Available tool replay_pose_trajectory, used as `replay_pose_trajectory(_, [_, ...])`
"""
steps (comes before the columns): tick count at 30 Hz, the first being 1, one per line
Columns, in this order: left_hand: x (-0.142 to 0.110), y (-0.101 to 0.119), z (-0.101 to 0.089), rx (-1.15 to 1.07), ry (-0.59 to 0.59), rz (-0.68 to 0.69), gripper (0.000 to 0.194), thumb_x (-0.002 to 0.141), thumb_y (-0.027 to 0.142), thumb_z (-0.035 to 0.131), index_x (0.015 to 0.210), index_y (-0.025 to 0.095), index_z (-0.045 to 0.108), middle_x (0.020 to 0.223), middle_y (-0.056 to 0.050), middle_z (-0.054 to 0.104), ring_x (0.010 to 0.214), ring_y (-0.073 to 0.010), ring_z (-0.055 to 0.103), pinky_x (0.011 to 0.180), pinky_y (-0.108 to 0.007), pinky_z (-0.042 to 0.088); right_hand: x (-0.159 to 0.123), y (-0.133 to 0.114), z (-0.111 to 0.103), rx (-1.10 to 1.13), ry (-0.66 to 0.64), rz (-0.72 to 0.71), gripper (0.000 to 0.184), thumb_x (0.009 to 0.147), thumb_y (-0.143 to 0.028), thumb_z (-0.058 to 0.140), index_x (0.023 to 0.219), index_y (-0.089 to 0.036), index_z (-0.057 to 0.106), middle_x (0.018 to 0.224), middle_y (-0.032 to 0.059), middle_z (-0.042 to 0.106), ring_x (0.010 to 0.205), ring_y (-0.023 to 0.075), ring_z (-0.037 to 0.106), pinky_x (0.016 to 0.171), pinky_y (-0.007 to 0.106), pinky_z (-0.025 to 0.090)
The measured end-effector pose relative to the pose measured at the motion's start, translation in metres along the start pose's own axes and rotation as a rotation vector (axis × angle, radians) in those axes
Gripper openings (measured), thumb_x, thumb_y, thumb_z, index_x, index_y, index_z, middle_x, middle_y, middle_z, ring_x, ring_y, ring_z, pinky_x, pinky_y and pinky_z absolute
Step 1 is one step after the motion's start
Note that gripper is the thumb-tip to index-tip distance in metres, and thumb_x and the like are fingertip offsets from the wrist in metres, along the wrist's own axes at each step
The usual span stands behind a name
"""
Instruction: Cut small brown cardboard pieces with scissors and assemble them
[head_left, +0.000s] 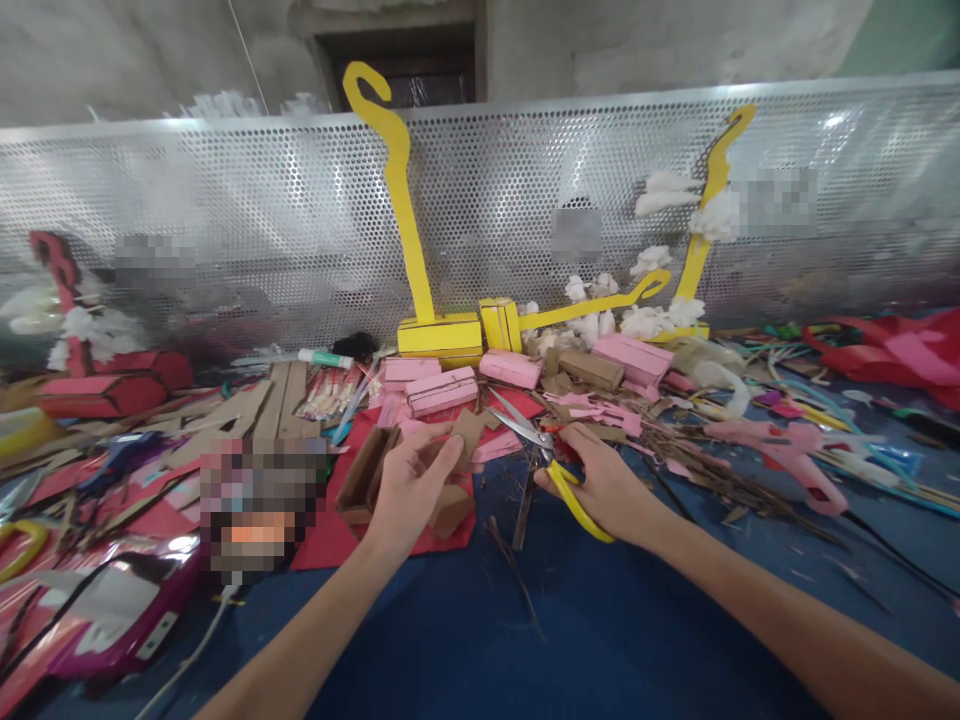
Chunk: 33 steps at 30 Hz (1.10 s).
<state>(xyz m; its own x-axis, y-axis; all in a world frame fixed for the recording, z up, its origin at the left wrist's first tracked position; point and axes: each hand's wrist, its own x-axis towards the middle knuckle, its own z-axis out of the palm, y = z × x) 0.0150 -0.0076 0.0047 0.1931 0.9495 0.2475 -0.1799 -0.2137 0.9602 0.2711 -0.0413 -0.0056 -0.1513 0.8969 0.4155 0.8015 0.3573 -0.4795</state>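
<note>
Between the thumb and fingers of my left hand (412, 478) is a small piece of brown cardboard (468, 436). My right hand (600, 480) grips a pair of scissors (576, 502) by the yellow handles. Their metal blades are parted and point up and left, close to the cardboard piece; whether they touch it I cannot tell. Beside my left hand, an open brown cardboard box (358, 490) rests on a red sheet (444, 542). A folded cardboard piece (450, 508) lies under that hand's fingers, partly hidden.
Pink-covered blocks (442, 391) lie ahead, before yellow cardboard shapes (409, 240) with hooked necks. A perforated metal panel (300, 220) stands behind. On the right are twigs (720, 475) and a pink glue gun (795, 455) with a cord. A blurred-out device (259, 510) with a cable sits left.
</note>
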Motion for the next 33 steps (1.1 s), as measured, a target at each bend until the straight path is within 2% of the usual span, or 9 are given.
replay_pose_trajectory(4, [-0.003,0.006,0.002,0.025,-0.024,0.034,0.028,0.086,0.041,0.077,0.095,0.016,0.07,0.08,-0.002,0.071,0.074,-0.015,0.07,0.066,-0.023,0.058,-0.003,-0.007,-0.004,0.008,-0.055,-0.056,0.031,0.09,-0.045,0.071,0.096,-0.022,0.051,0.097,0.0057,0.059,0.083,0.0228,0.056,0.072,0.034,0.043])
replay_pose_trajectory(8, [-0.004,0.005,0.003,0.032,-0.126,0.04,0.029,0.087,0.041,0.075,0.098,0.016,0.065,0.073,0.001,0.066,0.064,-0.0122,0.063,0.058,-0.022,0.053,-0.007,-0.017,-0.006,0.029,-0.114,-0.103,0.032,0.088,-0.04,0.074,0.1,-0.022,0.051,0.102,0.0063,0.058,0.09,0.0242,0.057,0.08,0.037,0.046])
replay_pose_trajectory(11, [-0.004,0.003,0.003,0.085,-0.183,0.045,0.029,0.088,0.04,0.073,0.099,0.014,0.066,0.067,0.002,0.064,0.059,-0.0108,0.058,0.058,-0.021,0.05,-0.009,-0.021,-0.005,0.022,-0.134,-0.107,0.034,0.087,-0.04,0.075,0.103,-0.021,0.052,0.105,0.0075,0.059,0.094,0.0257,0.057,0.084,0.04,0.048])
replay_pose_trajectory(14, [-0.004,0.002,0.003,0.118,-0.222,0.054,0.026,0.09,0.04,0.07,0.089,0.013,0.066,0.066,0.0,0.065,0.06,-0.0119,0.059,0.061,-0.022,0.05,-0.01,-0.021,-0.004,0.004,-0.128,-0.115,0.034,0.087,-0.04,0.074,0.104,-0.02,0.053,0.106,0.0086,0.059,0.097,0.027,0.058,0.086,0.042,0.05])
replay_pose_trajectory(19, [-0.004,0.003,0.005,0.149,-0.207,0.094,0.02,0.085,0.033,0.072,0.087,0.014,0.069,0.077,-0.003,0.07,0.071,-0.0142,0.064,0.066,-0.022,0.05,-0.012,-0.019,0.0,-0.028,-0.116,-0.145,0.041,0.084,-0.045,0.078,0.107,-0.02,0.055,0.11,0.0105,0.06,0.1,0.029,0.06,0.089,0.044,0.051])
replay_pose_trajectory(22, [-0.005,0.002,0.006,0.154,-0.206,0.099,0.022,0.084,0.036,0.073,0.088,0.014,0.069,0.08,-0.004,0.071,0.073,-0.0151,0.063,0.067,-0.022,0.049,-0.013,-0.02,0.001,-0.036,-0.116,-0.145,0.046,0.082,-0.049,0.079,0.108,-0.02,0.055,0.11,0.0107,0.061,0.099,0.029,0.062,0.086,0.043,0.052])
replay_pose_trajectory(33, [-0.011,-0.004,0.008,0.125,-0.201,0.044,0.034,0.088,0.048,0.072,0.091,0.014,0.07,0.074,-0.002,0.068,0.066,-0.0125,0.058,0.063,-0.021,0.046,-0.013,-0.026,-0.002,-0.148,-0.074,-0.145,0.049,0.081,-0.066,0.073,0.087,-0.022,0.054,0.092,0.0067,0.06,0.081,0.0262,0.062,0.072,0.038,0.05])
